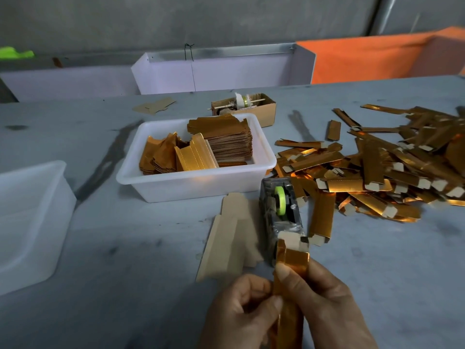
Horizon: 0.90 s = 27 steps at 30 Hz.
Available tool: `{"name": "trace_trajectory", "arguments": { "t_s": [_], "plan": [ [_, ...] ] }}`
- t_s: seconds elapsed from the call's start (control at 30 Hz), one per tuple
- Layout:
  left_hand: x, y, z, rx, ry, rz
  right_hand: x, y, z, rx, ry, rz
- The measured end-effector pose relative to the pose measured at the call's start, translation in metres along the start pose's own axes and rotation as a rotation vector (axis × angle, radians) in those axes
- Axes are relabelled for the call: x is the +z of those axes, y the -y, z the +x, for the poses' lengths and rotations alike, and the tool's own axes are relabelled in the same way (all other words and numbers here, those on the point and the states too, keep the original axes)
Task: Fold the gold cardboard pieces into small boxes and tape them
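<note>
A long gold cardboard piece [293, 258], folded into a narrow box shape, stands nearly upright at the bottom centre. My left hand [239, 313] pinches its left edge between thumb and fingers. My right hand [324, 298] grips it from the right, thumb across its front. Its top end, with pale flaps, sits against the front of the tape dispenser [281, 210], which carries a green tape roll [280, 200]. A flat cardboard blank [231, 238] lies brown side up left of the dispenser.
A white tub [196, 180] holds stacks of flat gold blanks. A big heap of folded gold boxes [377, 167] spreads over the right of the grey table. Another white tub [30, 217] stands at the left edge. A small brown carton [251, 107] sits behind.
</note>
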<state>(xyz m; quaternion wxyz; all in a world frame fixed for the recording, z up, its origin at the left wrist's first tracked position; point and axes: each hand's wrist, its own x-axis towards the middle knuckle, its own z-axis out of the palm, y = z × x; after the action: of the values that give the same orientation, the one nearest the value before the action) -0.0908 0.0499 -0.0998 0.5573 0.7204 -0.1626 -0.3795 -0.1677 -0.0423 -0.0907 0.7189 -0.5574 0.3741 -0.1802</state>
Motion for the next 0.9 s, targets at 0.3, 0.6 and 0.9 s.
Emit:
{"name": "trace_trajectory", "arguments": {
  "t_s": [0.3,0.6,0.9],
  "plan": [
    [-0.02,-0.001,0.023,-0.1,-0.089,-0.471,-0.028,0.022,0.038,-0.189,-0.227,-0.363],
    [0.009,-0.016,0.032,-0.134,0.053,-0.606,-0.015,0.017,0.059,0.0,-0.167,-0.277],
    [0.014,-0.014,0.035,-0.102,-0.026,-0.586,-0.012,0.025,0.053,-0.236,-0.227,-0.265]
  ]
}}
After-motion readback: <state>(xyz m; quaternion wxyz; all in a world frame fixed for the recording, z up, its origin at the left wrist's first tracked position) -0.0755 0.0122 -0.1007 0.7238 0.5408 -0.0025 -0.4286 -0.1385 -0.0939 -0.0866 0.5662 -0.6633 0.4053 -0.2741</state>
